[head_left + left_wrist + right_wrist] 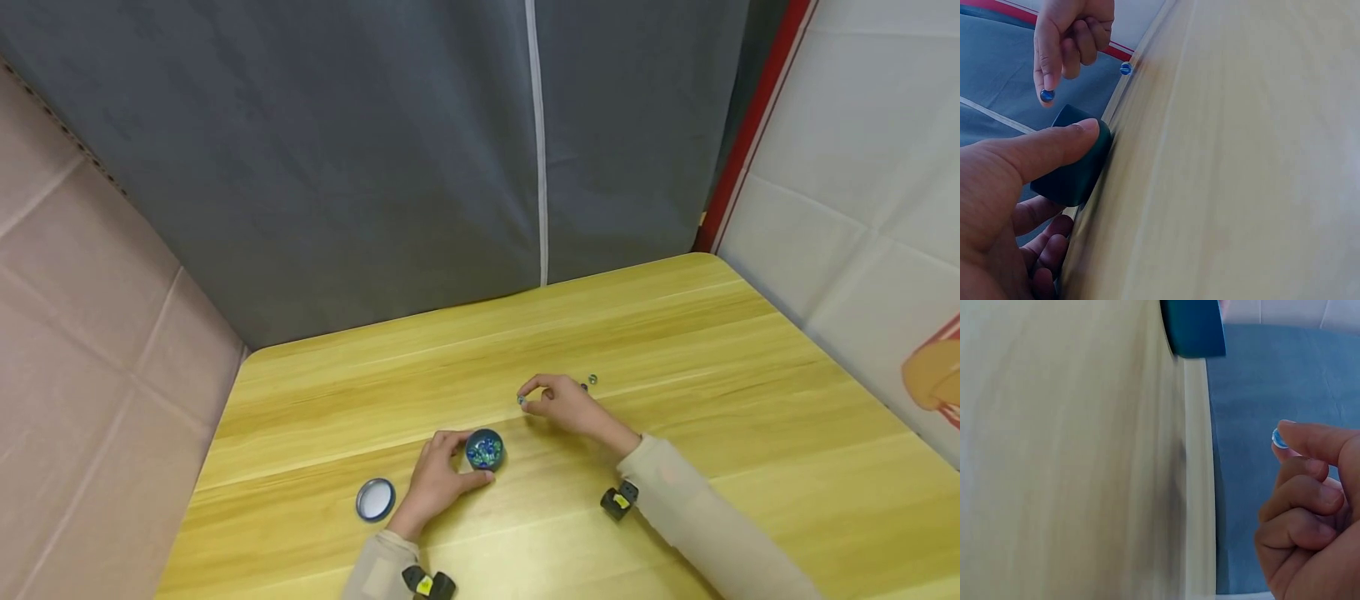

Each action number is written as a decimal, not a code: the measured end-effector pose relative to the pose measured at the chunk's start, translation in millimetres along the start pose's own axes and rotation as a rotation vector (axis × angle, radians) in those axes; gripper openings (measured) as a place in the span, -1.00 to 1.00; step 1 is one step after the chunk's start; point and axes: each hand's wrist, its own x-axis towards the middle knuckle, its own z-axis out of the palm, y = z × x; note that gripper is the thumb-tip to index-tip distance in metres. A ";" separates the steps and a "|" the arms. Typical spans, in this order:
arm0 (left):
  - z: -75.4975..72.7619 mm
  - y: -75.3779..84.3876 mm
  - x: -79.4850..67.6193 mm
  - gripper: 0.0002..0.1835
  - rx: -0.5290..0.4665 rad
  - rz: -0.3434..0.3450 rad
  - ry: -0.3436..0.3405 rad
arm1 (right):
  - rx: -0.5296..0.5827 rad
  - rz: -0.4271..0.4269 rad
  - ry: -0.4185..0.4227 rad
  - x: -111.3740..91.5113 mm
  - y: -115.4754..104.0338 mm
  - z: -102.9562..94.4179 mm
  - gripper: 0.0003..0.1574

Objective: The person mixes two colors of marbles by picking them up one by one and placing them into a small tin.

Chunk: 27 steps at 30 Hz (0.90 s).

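My left hand grips a small round dark-blue tin by its sides, thumb on the near side and fingers on the far side. Blue and green glass marbles lie inside the tin, visible from above. To the right of the tin and a little farther back, my right hand pinches one marble between thumb and index finger. That hand is above the table, apart from the tin; its other fingers are curled in. In the left wrist view, the tin's side shows under my thumb.
A round lid, blue-rimmed with a pale inside, lies left of my left hand. Beyond my right hand a loose marble rests on the wooden table, with another partly hidden beside it. A grey curtain hangs behind the table.
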 end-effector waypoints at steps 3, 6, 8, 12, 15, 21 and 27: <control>0.3 0.4 -0.2 -0.26 0.004 0.001 0.002 | -0.002 -0.017 -0.022 -0.7 -1.3 6.9 -0.75; 0.6 0.6 -0.1 -0.26 0.006 0.004 0.002 | -0.002 -0.032 -0.034 -1.7 -2.2 13.9 -0.77; 0.5 0.8 0.1 -0.27 0.005 0.004 0.001 | 0.001 -0.041 -0.045 -2.3 -3.0 18.3 -0.79; 0.3 0.5 0.0 -0.29 0.001 0.002 -0.001 | 0.014 -0.047 -0.079 -4.2 -4.5 27.0 -0.79; 0.0 0.3 -0.5 -0.29 0.001 -0.002 -0.003 | 0.024 -0.049 -0.105 -6.6 -5.7 33.8 -0.80; -0.6 1.5 -2.1 -0.29 0.001 -0.005 -0.010 | -0.004 -0.072 -0.128 -10.4 -8.0 44.2 -0.82; -1.1 3.5 -1.5 -0.30 0.003 0.009 -0.005 | -0.011 -0.078 -0.166 -11.1 -10.0 47.7 -0.83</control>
